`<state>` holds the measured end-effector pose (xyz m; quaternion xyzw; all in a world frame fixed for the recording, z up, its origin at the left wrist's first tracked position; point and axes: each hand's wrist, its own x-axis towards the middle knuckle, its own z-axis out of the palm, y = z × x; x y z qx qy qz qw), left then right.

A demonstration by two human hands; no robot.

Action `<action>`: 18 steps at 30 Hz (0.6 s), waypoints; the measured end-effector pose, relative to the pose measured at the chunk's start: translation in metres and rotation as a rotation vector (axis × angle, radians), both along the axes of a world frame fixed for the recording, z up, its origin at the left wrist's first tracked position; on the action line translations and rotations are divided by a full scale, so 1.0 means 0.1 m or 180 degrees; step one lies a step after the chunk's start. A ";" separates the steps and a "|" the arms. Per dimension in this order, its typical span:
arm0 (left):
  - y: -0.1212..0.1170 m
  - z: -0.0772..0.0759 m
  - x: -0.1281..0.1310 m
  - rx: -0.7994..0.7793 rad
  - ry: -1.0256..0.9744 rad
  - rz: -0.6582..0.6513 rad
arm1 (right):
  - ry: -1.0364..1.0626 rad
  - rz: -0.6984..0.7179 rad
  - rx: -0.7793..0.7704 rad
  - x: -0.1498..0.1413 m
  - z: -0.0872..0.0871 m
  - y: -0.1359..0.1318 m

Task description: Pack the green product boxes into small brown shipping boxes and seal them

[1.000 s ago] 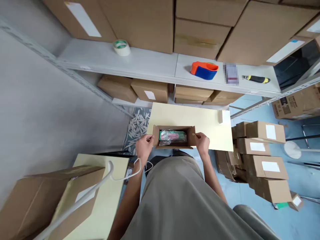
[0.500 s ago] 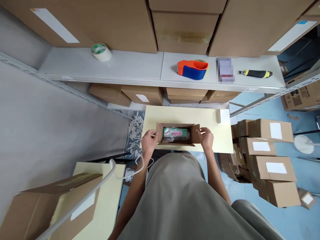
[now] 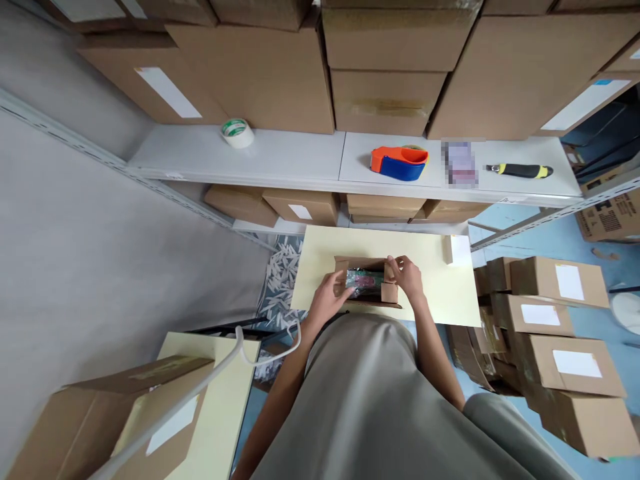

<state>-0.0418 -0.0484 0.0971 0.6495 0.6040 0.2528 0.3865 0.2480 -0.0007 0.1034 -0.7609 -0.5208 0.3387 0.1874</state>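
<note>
An open cardboard box lies on the pale yellow table close to my body. Inside it is a green and pink item in clear bubbly plastic. My left hand grips the box's left end, its thumb reaching over the opening toward the wrapped item. At the right end my right hand pinches an end flap, which leans inward over the contents. The long side flaps stand open. Part of the left flap is hidden behind my fingers.
A small white box stands at the table's right end. On the grey shelf are a tape roll, an orange and blue tape dispenser and a utility knife. Labelled cartons are stacked on the floor at right.
Both hands have come closer together, and the box's end flaps have turned inward over the wrapped item. The whole view has shifted with my head.
</note>
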 end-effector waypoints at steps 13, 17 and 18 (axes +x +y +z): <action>0.00 -0.20 0.05 0.0079 0.0571 0.0300 | 0.0577 0.0193 -0.0242 0.21 -0.09 -0.33; 0.12 -0.24 -0.03 0.0546 0.0759 0.0291 | 0.0162 0.0300 -0.0034 0.23 -0.25 -0.45; 0.14 -0.26 -0.05 0.0545 0.0772 0.0189 | 0.0150 0.0253 -0.0069 0.22 -0.29 -0.47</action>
